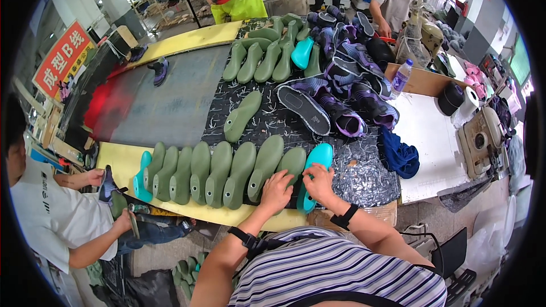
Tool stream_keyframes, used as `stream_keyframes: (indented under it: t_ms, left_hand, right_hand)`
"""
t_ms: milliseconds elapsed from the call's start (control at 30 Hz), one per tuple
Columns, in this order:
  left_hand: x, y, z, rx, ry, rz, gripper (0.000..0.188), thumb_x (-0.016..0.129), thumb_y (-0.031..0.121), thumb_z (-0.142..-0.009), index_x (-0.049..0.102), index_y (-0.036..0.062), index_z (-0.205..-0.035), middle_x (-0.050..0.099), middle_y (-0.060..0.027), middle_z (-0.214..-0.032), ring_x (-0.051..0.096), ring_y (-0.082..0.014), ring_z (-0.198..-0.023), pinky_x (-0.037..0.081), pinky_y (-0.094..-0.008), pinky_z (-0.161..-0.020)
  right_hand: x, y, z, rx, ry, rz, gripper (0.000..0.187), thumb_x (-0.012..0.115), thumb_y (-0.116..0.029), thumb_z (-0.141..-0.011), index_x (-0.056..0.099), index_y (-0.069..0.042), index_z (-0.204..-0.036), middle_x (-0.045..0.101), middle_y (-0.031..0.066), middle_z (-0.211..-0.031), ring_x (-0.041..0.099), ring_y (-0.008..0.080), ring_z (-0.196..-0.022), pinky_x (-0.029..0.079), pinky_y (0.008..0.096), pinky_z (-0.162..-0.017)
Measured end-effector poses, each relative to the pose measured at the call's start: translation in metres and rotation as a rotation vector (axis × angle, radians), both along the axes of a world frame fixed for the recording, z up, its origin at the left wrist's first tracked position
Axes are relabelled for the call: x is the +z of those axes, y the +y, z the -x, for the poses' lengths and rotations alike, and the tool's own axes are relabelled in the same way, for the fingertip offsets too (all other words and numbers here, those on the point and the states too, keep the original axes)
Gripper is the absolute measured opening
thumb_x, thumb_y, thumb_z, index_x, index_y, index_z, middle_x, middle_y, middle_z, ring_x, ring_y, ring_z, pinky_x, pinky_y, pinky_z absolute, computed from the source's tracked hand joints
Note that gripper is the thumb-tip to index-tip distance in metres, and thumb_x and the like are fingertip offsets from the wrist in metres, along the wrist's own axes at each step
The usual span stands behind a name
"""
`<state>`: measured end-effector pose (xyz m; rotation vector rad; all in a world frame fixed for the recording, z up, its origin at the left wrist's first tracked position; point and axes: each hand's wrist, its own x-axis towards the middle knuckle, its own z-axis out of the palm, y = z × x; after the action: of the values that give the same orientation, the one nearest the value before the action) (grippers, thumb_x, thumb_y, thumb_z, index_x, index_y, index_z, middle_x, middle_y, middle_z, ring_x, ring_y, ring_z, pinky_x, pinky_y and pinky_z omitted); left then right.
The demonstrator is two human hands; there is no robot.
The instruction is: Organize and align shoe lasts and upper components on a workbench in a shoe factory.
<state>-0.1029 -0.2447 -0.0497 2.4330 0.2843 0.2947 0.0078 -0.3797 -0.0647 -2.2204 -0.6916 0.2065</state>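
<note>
My left hand (277, 189) rests on a green shoe last (292, 163) at the right end of a near row of green lasts (216, 173). My right hand (319, 183) grips a turquoise last (316, 162) lying right beside it. Both lie on a dark patterned mat (273, 119) near the bench's front edge. One single green last (242, 115) lies alone in the middle of the mat. A far row of green lasts (259, 59) holds one turquoise last (302, 52).
A pile of purple and black shoes (347, 79) fills the right of the mat, with a blue cloth (400, 156) and a water bottle (400, 77) nearby. A conveyor belt (170, 99) carries one shoe (160, 70). A person (51, 216) at my left handles a shoe; others stand beyond.
</note>
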Motion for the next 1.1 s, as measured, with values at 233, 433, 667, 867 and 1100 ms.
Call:
stream_keyframes:
  t_ms: [233,433,667,867,1100]
  left_hand:
    - [0.002,0.0003,0.0005,-0.001,0.016,-0.012,0.035,0.059,0.015,-0.08,0.06,0.0064,-0.114,0.051,-0.0144,-0.126,0.047,-0.0313,-0.118,0.039,-0.0444,-0.095]
    - [0.0022,0.0005,0.0003,-0.002,0.037,-0.009,0.035,0.059,0.015,-0.08,0.06,0.0065,-0.115,0.051,-0.0144,-0.126,0.047,-0.0312,-0.118,0.038,-0.0444,-0.095]
    - [0.0018,0.0011,-0.0003,-0.009,0.023,0.013,0.037,0.06,0.015,-0.079,0.06,0.0072,-0.115,0.052,-0.0164,-0.127,0.048,-0.0342,-0.117,0.039,-0.045,-0.095]
    - [-0.0005,0.0018,0.0003,-0.005,0.023,0.012,0.037,0.06,0.016,-0.079,0.06,0.0074,-0.115,0.052,-0.0162,-0.127,0.048,-0.0341,-0.117,0.039,-0.0452,-0.094]
    - [-0.0013,0.0011,0.0,0.003,0.022,0.021,0.037,0.06,0.016,-0.079,0.06,0.0075,-0.115,0.052,-0.0149,-0.127,0.047,-0.0331,-0.118,0.038,-0.0446,-0.095]
  right_hand:
    - [-0.0002,0.0003,0.0001,0.012,0.008,0.017,0.017,0.058,-0.019,-0.075,0.069,-0.007,-0.08,0.066,0.0146,-0.097,0.05,0.0297,-0.116,0.021,0.0576,-0.1]
    - [0.0008,0.0006,-0.0003,0.012,0.012,0.025,0.016,0.058,-0.019,-0.074,0.069,-0.008,-0.08,0.067,0.0135,-0.096,0.051,0.0292,-0.116,0.021,0.0578,-0.1]
    - [-0.0009,0.0006,0.0,-0.006,-0.005,0.016,0.016,0.058,-0.018,-0.074,0.069,-0.008,-0.08,0.067,0.0125,-0.095,0.051,0.029,-0.115,0.021,0.0582,-0.1]
    - [0.0021,0.0008,0.0007,-0.013,0.001,0.017,0.015,0.059,-0.018,-0.073,0.069,-0.008,-0.079,0.067,0.0121,-0.095,0.051,0.0287,-0.115,0.022,0.0576,-0.1]
    - [0.0033,0.0005,0.0011,-0.002,-0.011,0.026,0.012,0.059,-0.016,-0.074,0.068,-0.01,-0.08,0.066,0.0107,-0.095,0.051,0.028,-0.116,0.021,0.0557,-0.101]
